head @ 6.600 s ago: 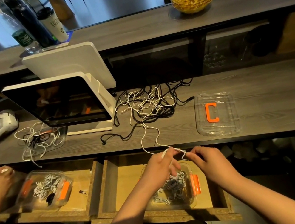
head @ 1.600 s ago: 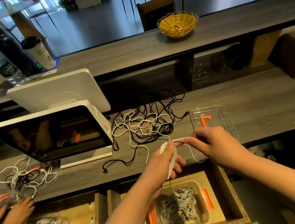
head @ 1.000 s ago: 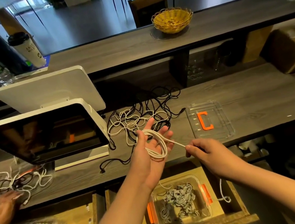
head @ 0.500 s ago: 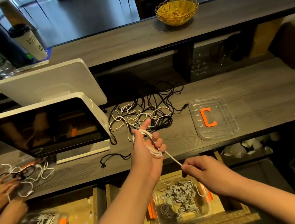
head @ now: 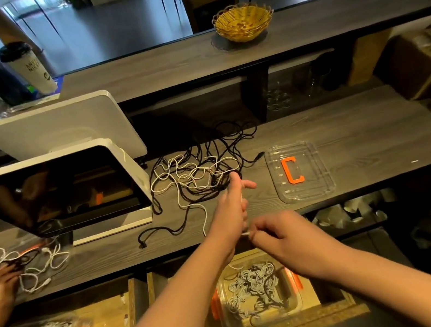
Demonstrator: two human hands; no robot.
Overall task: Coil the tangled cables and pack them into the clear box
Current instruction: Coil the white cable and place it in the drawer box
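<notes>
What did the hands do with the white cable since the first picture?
The left hand rose from the drawer to the counter edge, and the white cable now wraps its fingers. The right hand keeps pinching the cable's end, now close to the left palm. The tangled pile, lid and clear box stayed put.

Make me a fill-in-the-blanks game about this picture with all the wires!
1. The clear lid lying on the counter has a handle coloured ____.
2. The yellow basket stands on the ____ shelf.
3. The clear box with coiled cables sits inside an open ____.
4. The right hand pinches a cable coloured ____.

Missing words: orange; top; drawer; white
</notes>
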